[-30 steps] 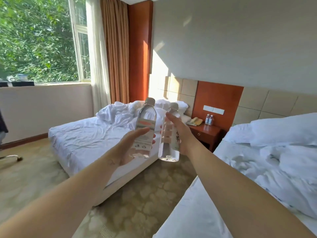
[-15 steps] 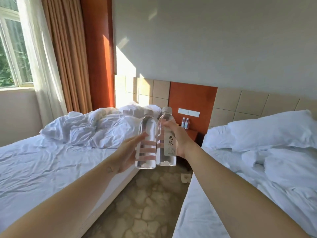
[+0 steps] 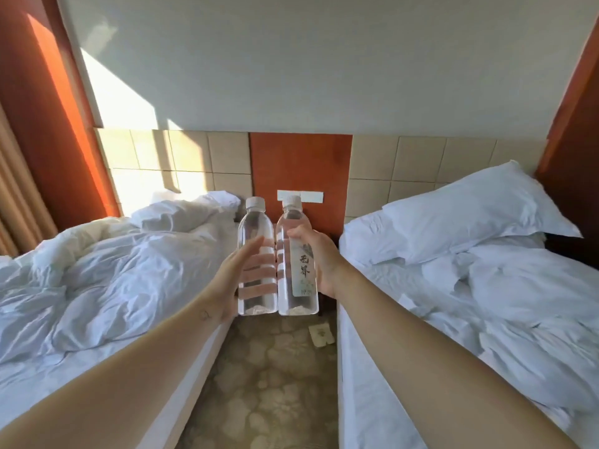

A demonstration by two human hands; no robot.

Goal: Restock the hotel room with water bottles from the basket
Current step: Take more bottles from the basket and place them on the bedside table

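I hold two clear, white-capped water bottles upright and side by side, out in front of me over the aisle between two beds. My left hand [image 3: 228, 280] grips the left bottle [image 3: 256, 228], fingers wrapped round its far side and showing through the water. My right hand [image 3: 321, 260] grips the right bottle [image 3: 296, 296], which carries a pale label with dark characters. The two bottles touch each other. They hide the nightstand behind them. The basket is out of view.
An unmade bed with a rumpled white duvet [image 3: 107, 273] lies on the left; a second bed with a white pillow [image 3: 463, 218] lies on the right. A patterned carpet aisle [image 3: 269, 377] runs between them to an orange wall panel [image 3: 301, 166]. A small paper [image 3: 321, 334] lies on the carpet.
My view has swung right and moved forward into the aisle, square to the orange panel. The window and curtain left the view; the bottles now cover the nightstand and its two small bottles.
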